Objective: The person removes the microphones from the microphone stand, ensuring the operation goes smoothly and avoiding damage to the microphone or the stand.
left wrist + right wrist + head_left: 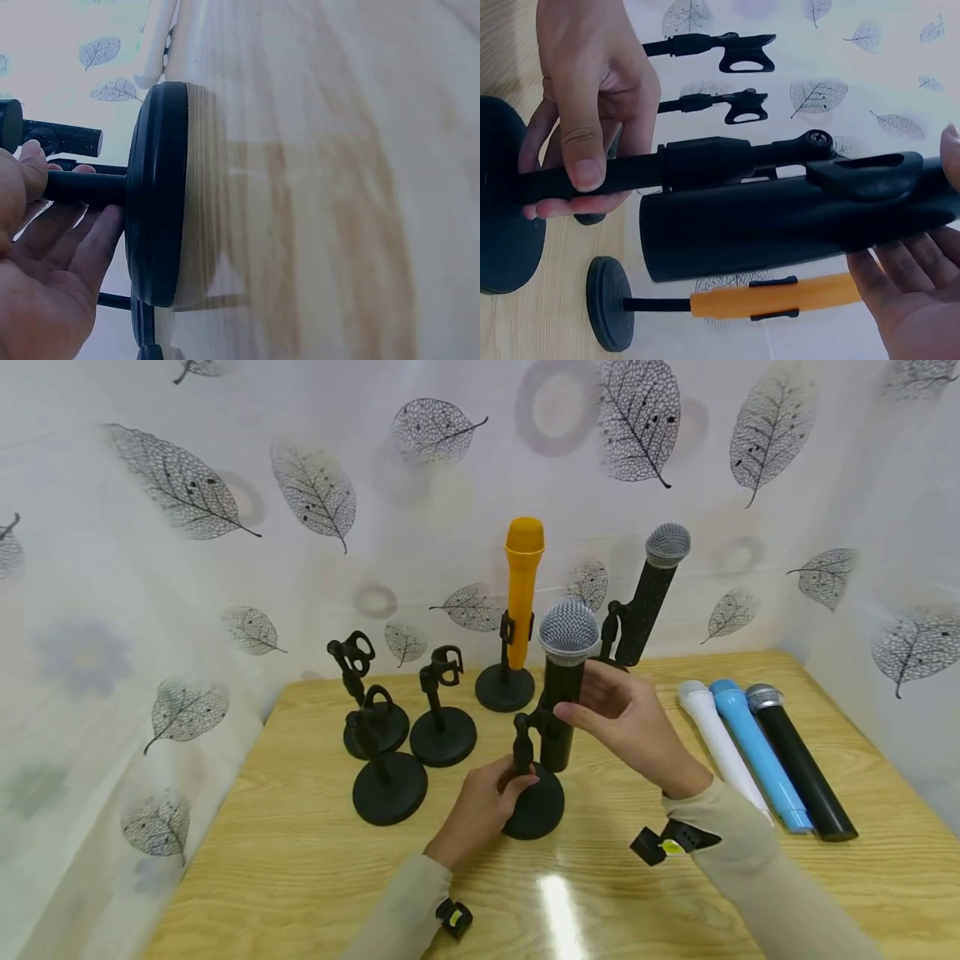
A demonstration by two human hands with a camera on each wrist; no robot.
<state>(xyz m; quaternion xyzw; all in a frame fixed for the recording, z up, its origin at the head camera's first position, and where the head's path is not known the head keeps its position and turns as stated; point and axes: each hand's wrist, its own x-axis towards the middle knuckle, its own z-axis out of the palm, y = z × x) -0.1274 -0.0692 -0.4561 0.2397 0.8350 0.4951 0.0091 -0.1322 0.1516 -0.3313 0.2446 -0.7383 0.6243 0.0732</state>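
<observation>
My left hand (483, 806) grips the stem of a black desk microphone stand (536, 814), thumb on one side and fingers on the other. The stand's round base (159, 195) sits on the table in the left wrist view. A black microphone with a silver mesh head (567, 631) is in that stand's clip (870, 176), tilted slightly. My right hand (633, 718) holds this microphone's body, with the thumb on the near side and the fingers behind. In the right wrist view, the right hand's fingers (911, 277) lie along the black body.
Several bare black stands (390, 789) stand to the left. Behind are a yellow microphone (522, 585) on a stand and another black microphone (648, 602) on a stand. White (723, 747), blue (761, 756) and black (802, 764) microphones lie at the right of the wooden table (300, 877).
</observation>
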